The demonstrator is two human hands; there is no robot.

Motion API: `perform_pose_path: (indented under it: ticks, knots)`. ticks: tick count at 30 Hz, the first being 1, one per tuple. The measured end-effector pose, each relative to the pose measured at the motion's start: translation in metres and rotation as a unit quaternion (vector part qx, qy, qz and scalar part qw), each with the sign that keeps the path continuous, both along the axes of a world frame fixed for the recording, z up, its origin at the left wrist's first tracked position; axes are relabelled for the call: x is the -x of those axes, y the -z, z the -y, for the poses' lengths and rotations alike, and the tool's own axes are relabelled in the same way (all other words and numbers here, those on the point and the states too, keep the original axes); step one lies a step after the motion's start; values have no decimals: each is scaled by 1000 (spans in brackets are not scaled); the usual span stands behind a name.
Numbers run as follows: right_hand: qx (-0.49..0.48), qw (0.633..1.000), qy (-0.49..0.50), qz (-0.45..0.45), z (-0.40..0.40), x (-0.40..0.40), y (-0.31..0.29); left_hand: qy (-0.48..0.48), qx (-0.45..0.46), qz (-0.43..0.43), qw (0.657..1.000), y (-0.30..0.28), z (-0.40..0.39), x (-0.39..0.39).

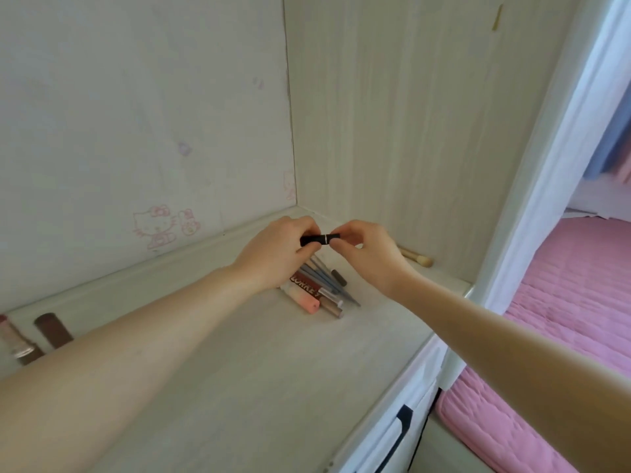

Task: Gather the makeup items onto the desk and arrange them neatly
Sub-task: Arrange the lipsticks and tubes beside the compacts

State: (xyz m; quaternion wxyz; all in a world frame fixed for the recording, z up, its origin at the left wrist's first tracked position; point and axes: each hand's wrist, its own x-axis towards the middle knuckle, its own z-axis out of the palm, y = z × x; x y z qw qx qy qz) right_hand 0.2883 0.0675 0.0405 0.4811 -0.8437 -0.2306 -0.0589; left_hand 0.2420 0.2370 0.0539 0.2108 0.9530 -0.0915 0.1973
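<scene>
Your forearms frame the desk (pixel 239 387); left hand (pixel 273 254) and right hand (pixel 368 254) each pinch one end of the black lipstick (pixel 319 239), mid-frame above the pile of pencils and tubes (pixel 321 288), probably lining it up.

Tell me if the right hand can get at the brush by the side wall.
Probably yes. The brush lies in the open just beyond the right hand, nothing between them, but that hand and the left hand hold a black tube.

My left hand (pixel 273 256) covers the far ends of the pencils (pixel 327 283) and tubes (pixel 305 298); left of that pile, two lipsticks (pixel 51 331) are half hidden behind my forearm.
</scene>
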Motion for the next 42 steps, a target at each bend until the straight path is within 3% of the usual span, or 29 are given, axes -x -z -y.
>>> perform_pose_path:
  ticks: [9, 20, 23, 28, 30, 34, 37, 40, 42]
  knots:
    - [-106, 987, -103, -67, -33, 90, -26, -74, 266, 12, 961, -26, -26, 115]
    - [-130, 956, -227, -131, -84, 212, -25, -149, 478, 28, 865, -13, -64, 269]
    - [-113, 950, -254, -142, -97, 238, -21, -154, 552, 18, 820, -7, -73, 301]
    - [-112, 954, -248, -128, -122, 276, -11, -149, 703, -37, 694, 5, -80, 336]
    - [-103, 961, -239, -99, -130, 289, -6, -151, 722, -42, 674, 9, -85, 346]
    - [-18, 963, -265, -42, -144, 311, 9, -167, 702, -26, 692, 15, -99, 363]
    - [8, 962, -268, -51, -152, 317, 22, -172, 687, -33, 706, 19, -109, 375]
    - [-27, 957, -261, -122, -161, 318, 27, -227, 560, -15, 796, 28, -122, 388]
    - [-43, 953, -262, -149, -168, 320, 29, -243, 489, -3, 838, 33, -128, 395]
